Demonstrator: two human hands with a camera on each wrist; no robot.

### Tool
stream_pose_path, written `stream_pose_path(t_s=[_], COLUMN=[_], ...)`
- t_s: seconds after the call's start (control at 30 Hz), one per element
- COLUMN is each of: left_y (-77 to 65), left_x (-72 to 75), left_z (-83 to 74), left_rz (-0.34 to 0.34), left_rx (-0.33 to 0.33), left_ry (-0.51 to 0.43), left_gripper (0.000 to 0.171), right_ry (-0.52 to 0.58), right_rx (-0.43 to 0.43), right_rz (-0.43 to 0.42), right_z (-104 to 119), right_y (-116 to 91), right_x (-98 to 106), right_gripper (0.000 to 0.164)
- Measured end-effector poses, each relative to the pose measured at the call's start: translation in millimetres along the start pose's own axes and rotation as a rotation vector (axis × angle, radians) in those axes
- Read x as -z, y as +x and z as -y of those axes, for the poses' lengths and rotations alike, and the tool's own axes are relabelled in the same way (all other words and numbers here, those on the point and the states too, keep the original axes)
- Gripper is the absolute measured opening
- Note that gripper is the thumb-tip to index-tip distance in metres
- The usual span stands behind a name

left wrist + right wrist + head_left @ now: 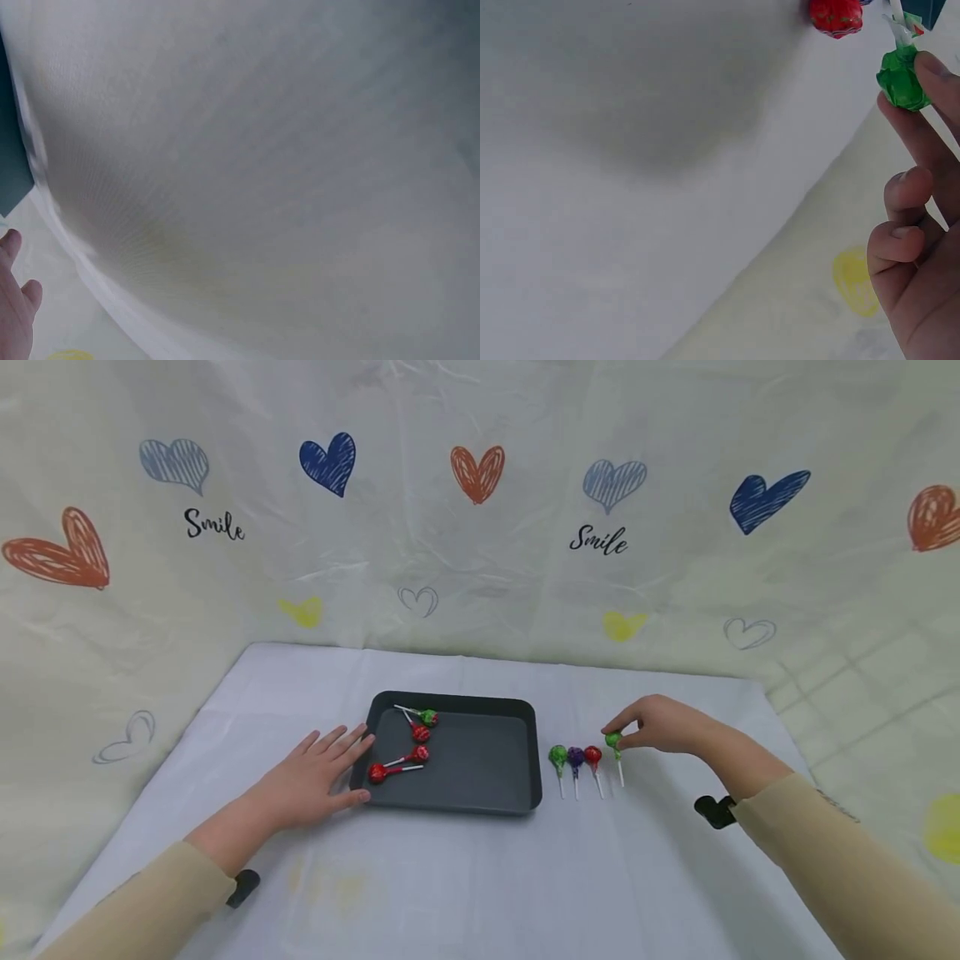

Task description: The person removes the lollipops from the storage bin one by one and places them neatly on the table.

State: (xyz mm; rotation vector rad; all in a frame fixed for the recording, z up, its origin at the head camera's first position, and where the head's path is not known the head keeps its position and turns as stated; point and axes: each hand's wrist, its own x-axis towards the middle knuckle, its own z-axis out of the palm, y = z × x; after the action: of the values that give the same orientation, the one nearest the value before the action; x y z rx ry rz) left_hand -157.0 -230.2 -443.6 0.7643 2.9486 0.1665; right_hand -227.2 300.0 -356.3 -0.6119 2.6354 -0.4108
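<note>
Just right of the dark-grey rectangular tray (480, 768), my right hand (667, 724) pinches the rightmost green-wrapped lollipop (613, 740) by its round head — likely light, hard, slightly slick, best held there. My left hand (311, 781), fingers spread, lies at the tray's left rim.

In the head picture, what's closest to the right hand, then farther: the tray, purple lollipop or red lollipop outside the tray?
1. Red lollipop: just left of the right hand.
2. Purple lollipop: left of the red one.
3. Tray: farthest left.
</note>
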Motion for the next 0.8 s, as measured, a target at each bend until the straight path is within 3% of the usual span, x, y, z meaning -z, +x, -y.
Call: stream_pose_path(t_s=[0.17, 0.47, 0.8], left_y=[-1.1, -0.7, -1.3], left_x=[3.6, 4.9, 4.9], left_z=[-1.0, -3.1, -2.2], left_rz=[-0.011, 0.011, 0.012], left_rx=[-0.006, -0.007, -0.001], left_ry=[-0.015, -0.015, -0.022], left_gripper=[0.089, 0.088, 0.089], right_ry=[0.001, 0.027, 0.003], right_rx=[-0.021, -0.029, -0.071], right_rz=[0.009, 0.066, 0.029], right_z=[-8.7, -15.3, -21.8], right_y=[-3.7, 7.6, 18.3], right_x=[-2.5, -21.4, -35.8], right_gripper=[0.027, 0.029, 0.026])
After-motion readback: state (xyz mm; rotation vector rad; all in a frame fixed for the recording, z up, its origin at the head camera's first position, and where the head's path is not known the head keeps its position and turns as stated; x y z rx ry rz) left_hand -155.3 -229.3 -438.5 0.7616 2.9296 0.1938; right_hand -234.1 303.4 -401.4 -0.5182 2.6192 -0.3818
